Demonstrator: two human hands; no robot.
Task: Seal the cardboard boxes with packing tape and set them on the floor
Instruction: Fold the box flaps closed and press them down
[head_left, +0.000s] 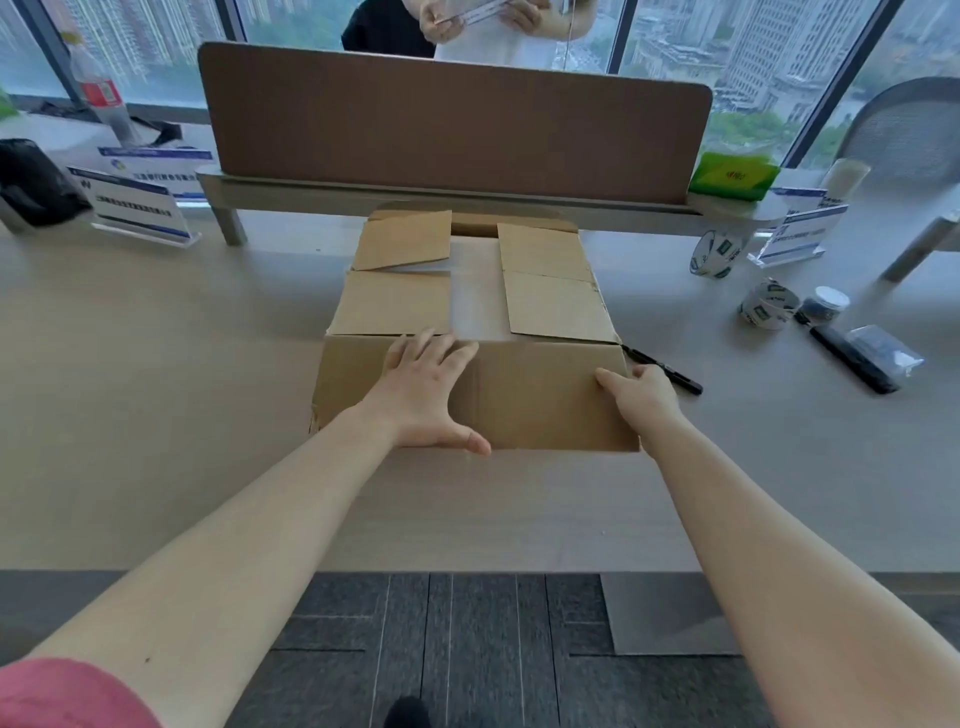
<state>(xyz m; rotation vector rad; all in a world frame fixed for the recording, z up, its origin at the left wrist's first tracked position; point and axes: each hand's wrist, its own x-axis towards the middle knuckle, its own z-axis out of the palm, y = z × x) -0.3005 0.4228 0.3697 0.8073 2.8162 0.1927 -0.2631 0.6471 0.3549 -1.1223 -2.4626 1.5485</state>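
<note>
- Here, a cardboard box (470, 332) lies on the table (156, 389) in front of the brown divider (452, 124), its top flaps only partly folded over — a pale gap shows between them.
- The left hand (426, 395) lies flat on the near flap, fingers spread and straight, gripping nothing.
- The right hand (641, 392) holds the box's right near edge, thumb on the flap; its fingers are hidden behind the edge.
- Two tape rolls (714, 254) (769, 304) stand well to the right; a black marker (662, 370) lies just beside the box.
</note>
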